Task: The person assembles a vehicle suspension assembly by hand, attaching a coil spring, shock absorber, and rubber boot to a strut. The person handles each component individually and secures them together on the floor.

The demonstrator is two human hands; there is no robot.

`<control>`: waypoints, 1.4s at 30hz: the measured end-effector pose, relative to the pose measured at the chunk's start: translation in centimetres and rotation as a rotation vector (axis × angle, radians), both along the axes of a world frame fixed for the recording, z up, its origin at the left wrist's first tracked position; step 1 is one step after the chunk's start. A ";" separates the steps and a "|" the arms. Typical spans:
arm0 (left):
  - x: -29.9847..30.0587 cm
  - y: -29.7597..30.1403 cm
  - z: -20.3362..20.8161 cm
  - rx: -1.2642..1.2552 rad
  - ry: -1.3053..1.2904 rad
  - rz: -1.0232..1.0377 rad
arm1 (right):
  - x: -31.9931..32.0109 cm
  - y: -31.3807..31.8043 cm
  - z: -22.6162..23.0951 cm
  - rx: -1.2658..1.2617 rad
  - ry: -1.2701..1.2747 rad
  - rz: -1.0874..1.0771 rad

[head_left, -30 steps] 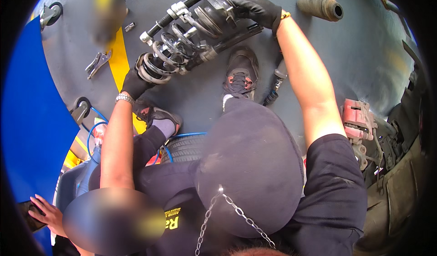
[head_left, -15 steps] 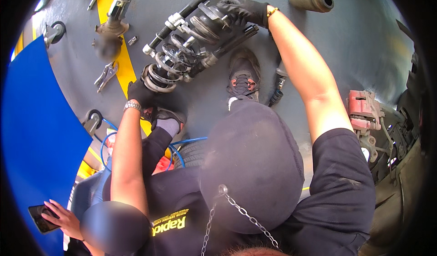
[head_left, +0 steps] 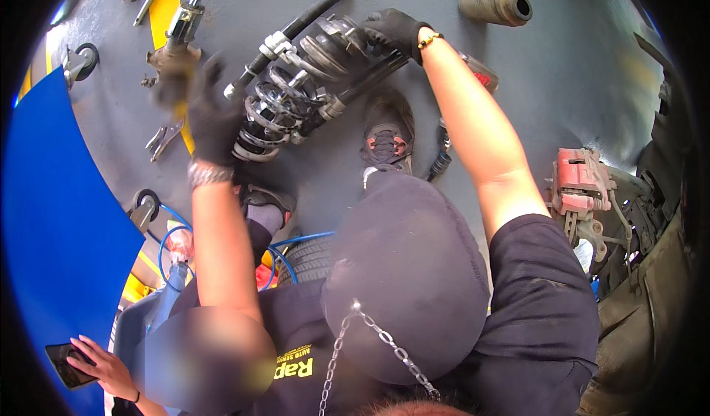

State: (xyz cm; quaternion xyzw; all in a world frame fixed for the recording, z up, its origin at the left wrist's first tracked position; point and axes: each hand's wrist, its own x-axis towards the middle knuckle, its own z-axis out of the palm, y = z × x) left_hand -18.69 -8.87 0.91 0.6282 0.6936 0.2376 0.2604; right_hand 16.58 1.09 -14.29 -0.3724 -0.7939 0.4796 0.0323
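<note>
A coil spring lies slanted on the grey floor, clamped between the two threaded black rods of a spring compressor. At its far right end, my right hand, in a black glove, has its fingers curled round the upper coils. My left hand, also gloved in black, is raised beside the spring's lower left end. It is smeared by motion, so its finger closure is unclear. Left of that hand stand a strut with a shiny rod and locking pliers, partly blurred.
A ribbed dark sleeve lies at the far right. Near my right forearm are a clear and red object and a black tool. A red brake caliper hangs at right. A blue panel borders the left; another person's hand holds a phone.
My left hand has come off the spring's lower end and moved up toward the strut. My right hand stays at the upper end, while the spring has shifted only slightly.
</note>
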 end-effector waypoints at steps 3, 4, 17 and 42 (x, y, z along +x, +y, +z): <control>11.2 5.5 0.2 0.004 0.103 -0.402 | -1.5 -0.3 3.0 -0.699 -0.083 -0.627; 13.6 6.7 -1.5 0.139 0.182 -0.477 | -1.6 -0.6 3.0 -0.577 -0.103 -0.585; 19.4 10.1 -3.0 -0.632 0.536 -0.495 | 3.8 7.5 1.5 0.194 -0.695 -1.019; 18.6 9.8 -3.1 -0.610 0.419 -0.388 | 1.8 -1.7 8.8 -0.165 0.985 -1.102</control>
